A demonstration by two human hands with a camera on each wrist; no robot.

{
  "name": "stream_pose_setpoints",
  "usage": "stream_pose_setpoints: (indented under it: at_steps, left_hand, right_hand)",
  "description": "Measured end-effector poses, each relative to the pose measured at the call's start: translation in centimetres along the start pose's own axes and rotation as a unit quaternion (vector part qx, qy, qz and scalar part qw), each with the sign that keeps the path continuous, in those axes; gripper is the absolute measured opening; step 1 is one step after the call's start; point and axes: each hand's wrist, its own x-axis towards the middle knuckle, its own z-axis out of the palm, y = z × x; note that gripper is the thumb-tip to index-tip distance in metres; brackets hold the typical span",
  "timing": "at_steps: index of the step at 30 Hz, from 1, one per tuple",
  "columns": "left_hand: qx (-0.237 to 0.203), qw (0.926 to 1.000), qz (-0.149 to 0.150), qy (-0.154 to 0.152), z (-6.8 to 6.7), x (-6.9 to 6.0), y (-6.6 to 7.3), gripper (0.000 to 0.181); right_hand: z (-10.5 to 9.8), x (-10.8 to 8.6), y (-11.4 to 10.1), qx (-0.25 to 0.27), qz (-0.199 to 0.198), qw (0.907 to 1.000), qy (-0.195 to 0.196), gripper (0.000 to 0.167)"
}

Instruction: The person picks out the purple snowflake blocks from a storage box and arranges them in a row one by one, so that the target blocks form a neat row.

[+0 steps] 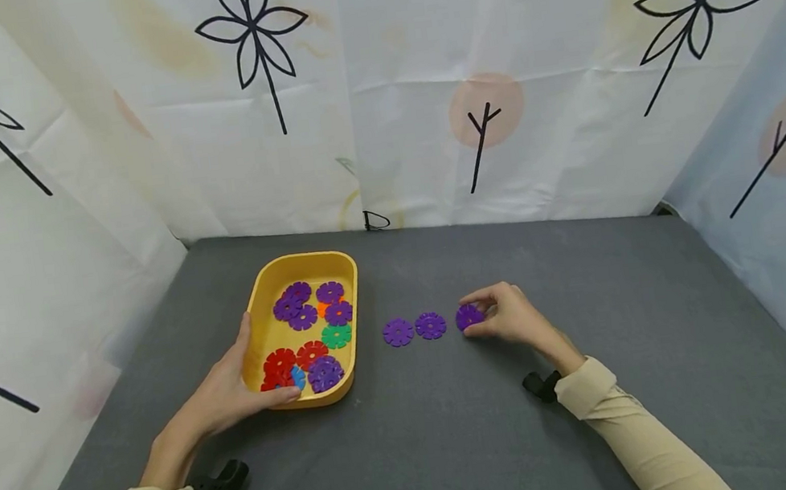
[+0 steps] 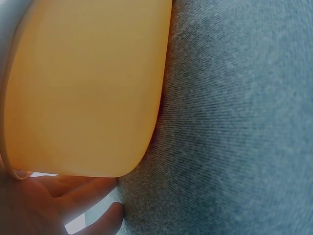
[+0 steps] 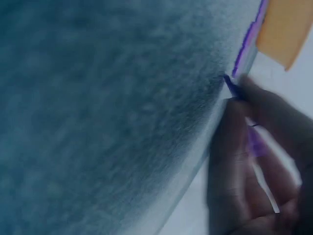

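Note:
My left hand [image 1: 223, 389] holds a yellow plastic tray [image 1: 352, 282] at its near left corner, the thumb on the near rim and the fingers along the left side. Flower-shaped discs lie inside: purple [image 1: 330, 292], red [image 1: 312, 353], green [image 1: 336, 335], blue [image 1: 298, 377] and a bit of orange. My right hand [image 1: 513, 316] pinches a purple flower disc [image 1: 469, 316] by its edge, and the right wrist view shows this disc tilted near the cloth. To its left, two more purple discs [image 1: 398, 332] [image 1: 430, 325] lie flat side by side.
Dark grey cloth [image 1: 417, 452] covers the table. White printed curtains [image 1: 412, 154] with flower and tree drawings hang behind it and on both sides. Each wrist wears a black strap or mount [image 1: 542, 386].

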Motion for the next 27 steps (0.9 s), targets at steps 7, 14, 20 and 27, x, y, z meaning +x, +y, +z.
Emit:
stream_pose_setpoints:
  at_steps: [7,14,20,27]
  left_hand:
    - [0.002,1.0000,-0.004,0.001,0.1,0.0,0.0,0.140]
    - [0.002,1.0000,-0.003,0.002,0.1,0.1,-0.2,0.140]
    - [-0.002,1.0000,0.002,0.004,0.1,0.2,-0.4,0.140]
    - [-0.004,1.0000,0.006,0.005,0.1,0.1,-0.4,0.140]
  right_hand:
    - [0.4,0.5,0.0,-0.060,0.019,0.9980,0.001,0.046]
    - [0.8,0.7,-0.3,-0.094,0.018,0.9954,0.004,0.044]
    - [0.9,0.7,-0.3,-0.102,0.003,0.9947,0.008,0.042]
    - [0.9,0.4,-1.0,-0.125,0.012,0.9919,0.015,0.039]
